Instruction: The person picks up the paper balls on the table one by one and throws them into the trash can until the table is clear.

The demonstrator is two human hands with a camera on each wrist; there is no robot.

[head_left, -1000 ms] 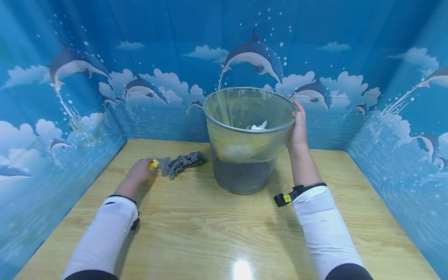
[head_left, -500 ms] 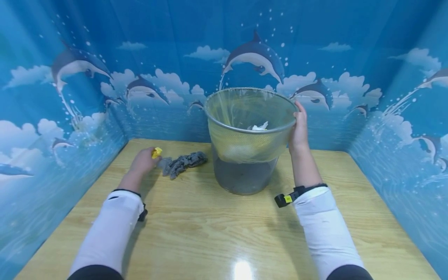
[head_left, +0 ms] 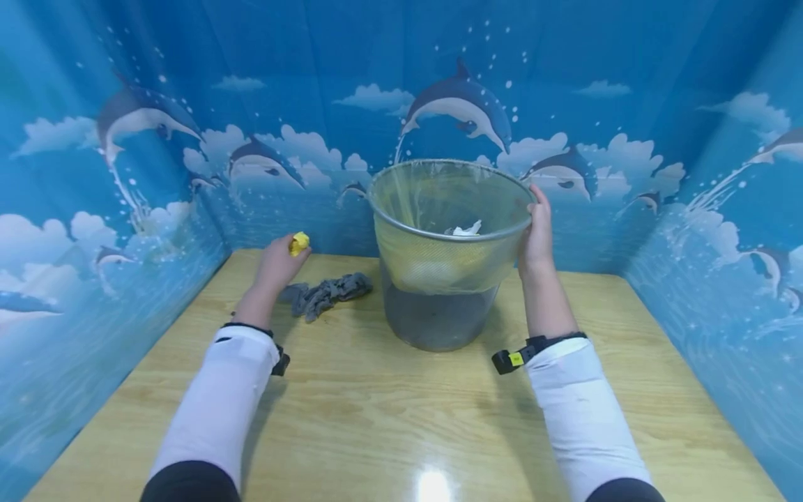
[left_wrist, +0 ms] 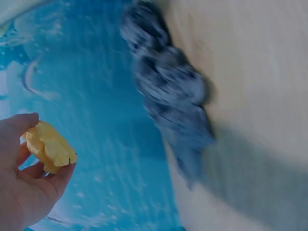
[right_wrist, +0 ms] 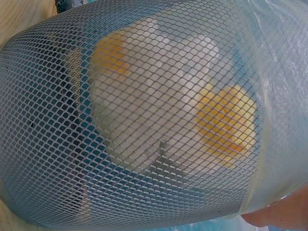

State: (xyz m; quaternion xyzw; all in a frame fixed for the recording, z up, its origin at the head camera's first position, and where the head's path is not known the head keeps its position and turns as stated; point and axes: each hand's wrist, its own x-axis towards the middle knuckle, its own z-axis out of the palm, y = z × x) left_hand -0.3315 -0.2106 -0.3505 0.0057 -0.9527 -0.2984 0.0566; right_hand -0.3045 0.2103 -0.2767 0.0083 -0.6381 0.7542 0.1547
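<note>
My left hand (head_left: 280, 267) pinches a crumpled yellow paper ball (left_wrist: 49, 147) between thumb and fingers, raised above the table. Below it lies a crumpled grey plastic bag (head_left: 330, 295), stretched out on the wood left of the bin. A round mesh waste bin (head_left: 433, 328) with a metal rim stands tilted toward me near the back. Over its rim is folded a pale yellowish translucent liner (head_left: 426, 268). My right hand (head_left: 537, 233) grips the rim at the right side. Through the mesh in the right wrist view, white crumpled paper (right_wrist: 144, 96) and yellow paper (right_wrist: 228, 122) show inside.
The wooden table (head_left: 376, 425) reaches back to a blue dolphin-print curtain (head_left: 301, 84), which also closes off both sides. Wrist cameras on black straps sit on both arms, the right one (head_left: 511, 360) jutting inward beside the bin.
My left hand has risen from beside the grey bag and moved rightward and away from me with the yellow paper ball. The right hand keeps its grip on the bin.
</note>
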